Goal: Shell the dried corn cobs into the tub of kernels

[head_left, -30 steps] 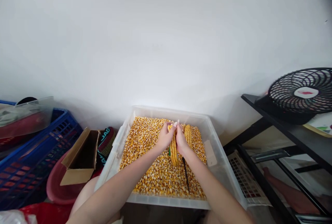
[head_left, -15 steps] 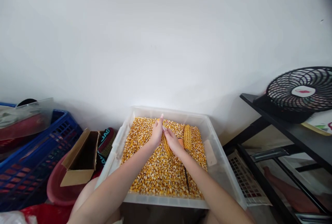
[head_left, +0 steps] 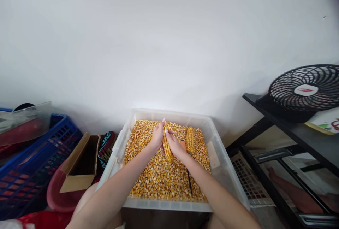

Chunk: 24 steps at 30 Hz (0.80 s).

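Note:
Over a clear plastic bin (head_left: 219, 140) full of loose yellow corn kernels (head_left: 159, 176), both my hands grip one corn cob (head_left: 167, 148). My left hand (head_left: 157, 136) clasps its upper end with fingers stretched up. My right hand (head_left: 174, 146) wraps the cob from the right side. A second whole corn cob (head_left: 190, 139) lies on the kernels just to the right. A thin dark tool (head_left: 189, 181) with an orange handle (head_left: 183, 145) rests on the kernels under my right forearm.
A blue crate (head_left: 39, 158), an open cardboard box (head_left: 79, 162), a pink basin (head_left: 54, 195) and a dark shoe (head_left: 106, 146) stand to the left. On the right is a black shelf (head_left: 291, 130) with a black fan (head_left: 304, 91). A white wall is behind.
Both hands have shifted left with the cob, which now tilts instead of standing nearly upright. The second cob and the tool's orange handle now show clear of my right hand.

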Each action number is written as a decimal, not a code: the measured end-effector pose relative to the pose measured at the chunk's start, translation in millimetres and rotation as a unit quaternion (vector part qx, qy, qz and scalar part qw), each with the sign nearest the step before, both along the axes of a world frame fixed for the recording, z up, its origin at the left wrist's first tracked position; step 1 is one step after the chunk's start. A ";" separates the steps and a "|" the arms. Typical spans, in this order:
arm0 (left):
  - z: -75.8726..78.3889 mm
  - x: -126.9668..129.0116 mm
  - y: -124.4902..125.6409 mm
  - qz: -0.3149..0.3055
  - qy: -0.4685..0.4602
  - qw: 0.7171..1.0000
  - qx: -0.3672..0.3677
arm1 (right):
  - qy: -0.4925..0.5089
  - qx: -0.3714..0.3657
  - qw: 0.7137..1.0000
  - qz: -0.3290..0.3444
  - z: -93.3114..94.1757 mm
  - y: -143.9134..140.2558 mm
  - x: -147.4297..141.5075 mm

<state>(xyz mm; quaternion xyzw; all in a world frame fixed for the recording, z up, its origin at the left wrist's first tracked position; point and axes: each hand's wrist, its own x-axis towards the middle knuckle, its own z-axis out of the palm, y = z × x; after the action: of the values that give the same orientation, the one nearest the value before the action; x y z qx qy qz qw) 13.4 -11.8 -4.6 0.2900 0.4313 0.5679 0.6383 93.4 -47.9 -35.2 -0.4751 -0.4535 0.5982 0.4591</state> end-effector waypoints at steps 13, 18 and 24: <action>5.4 -8.0 8.6 -0.004 -0.036 0.999 -0.008 | -0.013 0.096 0.995 0.009 4.2 -2.7 3.1; 4.4 -10.7 8.8 0.009 -0.025 1.000 -0.005 | -0.033 0.124 0.992 -0.021 1.6 -0.6 2.4; 3.9 -18.4 13.2 -0.052 -0.076 0.994 -0.058 | -0.014 0.115 0.993 -0.006 7.5 1.5 1.6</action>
<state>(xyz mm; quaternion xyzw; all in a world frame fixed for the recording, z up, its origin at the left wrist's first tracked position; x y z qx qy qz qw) -5.0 1.5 -0.7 0.2305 0.3977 0.5286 0.7137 95.0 -46.4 -27.7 -0.4304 -0.5225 0.5328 0.5078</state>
